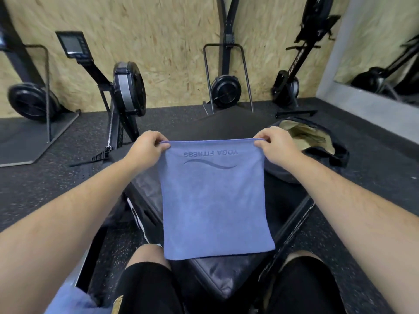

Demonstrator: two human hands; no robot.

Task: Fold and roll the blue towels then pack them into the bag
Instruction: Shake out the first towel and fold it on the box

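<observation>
Spare towel (68,300) lies bunched by my left thigh, unfolded. My left hand (147,147) and right hand (272,146) each pinch a top corner of the held towel (213,200), which hangs before me, apparently folded once. Rolling pending. Bag (337,155) stands open on the floor at right; no towel seen inside.

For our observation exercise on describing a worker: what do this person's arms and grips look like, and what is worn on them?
The left grip and right grip are bare hands: no gloves, and no rings show. The left forearm and right forearm are uncovered, with no sleeve, watch or band in view.
</observation>
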